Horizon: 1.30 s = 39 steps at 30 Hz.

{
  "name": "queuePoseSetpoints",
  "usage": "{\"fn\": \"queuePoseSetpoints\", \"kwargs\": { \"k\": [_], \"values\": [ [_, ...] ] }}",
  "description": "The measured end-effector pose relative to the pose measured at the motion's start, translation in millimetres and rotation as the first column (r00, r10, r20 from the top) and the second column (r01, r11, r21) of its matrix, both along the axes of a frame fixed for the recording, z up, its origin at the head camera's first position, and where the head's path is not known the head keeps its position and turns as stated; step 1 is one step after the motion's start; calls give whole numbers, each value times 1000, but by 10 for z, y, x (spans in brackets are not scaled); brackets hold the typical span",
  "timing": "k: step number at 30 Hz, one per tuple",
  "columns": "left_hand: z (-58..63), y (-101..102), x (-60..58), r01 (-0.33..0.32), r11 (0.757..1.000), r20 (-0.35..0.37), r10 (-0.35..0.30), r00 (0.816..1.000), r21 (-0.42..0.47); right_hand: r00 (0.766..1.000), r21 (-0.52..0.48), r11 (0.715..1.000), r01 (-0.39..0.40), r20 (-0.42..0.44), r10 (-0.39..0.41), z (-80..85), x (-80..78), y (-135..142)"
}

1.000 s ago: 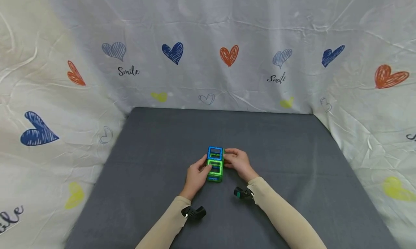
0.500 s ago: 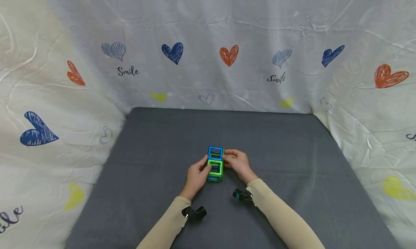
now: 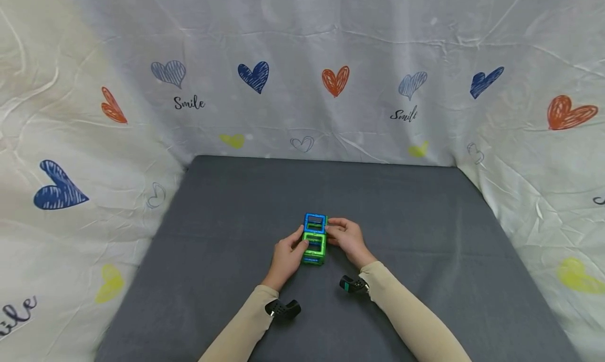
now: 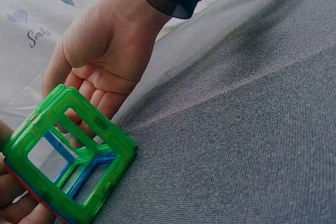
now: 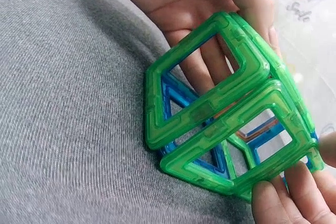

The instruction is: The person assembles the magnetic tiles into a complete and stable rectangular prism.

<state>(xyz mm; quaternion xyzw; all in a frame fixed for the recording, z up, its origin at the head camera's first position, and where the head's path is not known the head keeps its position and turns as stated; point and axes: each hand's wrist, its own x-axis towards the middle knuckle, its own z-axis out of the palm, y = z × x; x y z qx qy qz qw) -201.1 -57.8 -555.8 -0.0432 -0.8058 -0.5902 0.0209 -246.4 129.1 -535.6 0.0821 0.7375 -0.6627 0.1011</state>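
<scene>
A two-cube block of magnetic tiles (image 3: 314, 234) sits on the grey cloth, with open square frames in green and blue. On top, a blue tile (image 3: 315, 215) lies at the far end and a green one at the near end. My left hand (image 3: 285, 257) grips the block's left side, thumb over the green top tile. My right hand (image 3: 351, 242) holds the far right side with its fingertips. Through the frames in the right wrist view, blue tiles and a reddish edge (image 5: 262, 128) show. The right hand's fingers (image 5: 302, 187) press along the green tiles there.
Dark grey cloth (image 3: 236, 194) covers the table. Around it hangs a white sheet (image 3: 283, 31) printed with hearts and "Smile". A black wrist camera (image 3: 282, 309) is strapped on the left sleeve, and another black camera (image 3: 353, 283) on the right.
Both hands keep their hold on the block, which stays in place. The head view has shifted very slightly.
</scene>
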Motion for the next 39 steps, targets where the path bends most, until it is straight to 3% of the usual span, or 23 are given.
{"fn": "queuePoseSetpoints", "kwargs": {
  "k": [6, 14, 17, 22, 26, 32, 39],
  "values": [
    [-2, -26, 56, -21, 999, 57, 18, 998, 47, 1000, -9, 1000, -11, -7, 11, -28, -29, 32],
    [55, -166, 293, -96, 992, 180, 79, 981, 87, 999, 75, 997, 7, -32, -5, -47, -142, 113],
    [98, -186, 369, -86, 981, 246, 42, 968, 173, 999, 105, 994, -19, -49, 24, -31, -199, 129],
    [154, -165, 425, -8, 950, 366, -113, 924, 313, 990, 113, 987, -115, -68, 123, 16, -248, 113],
    [158, -154, 405, 1, 935, 399, -153, 904, 356, 987, 114, 983, -142, -61, 149, 26, -233, 100],
    [170, -228, 284, -57, 938, 401, -91, 912, 343, 995, 120, 990, -78, -52, 85, -12, -155, 174],
    [144, -319, 35, -132, 934, 407, -17, 913, 334, 999, 137, 990, -34, -35, 39, -41, -9, 249]
  ]
}}
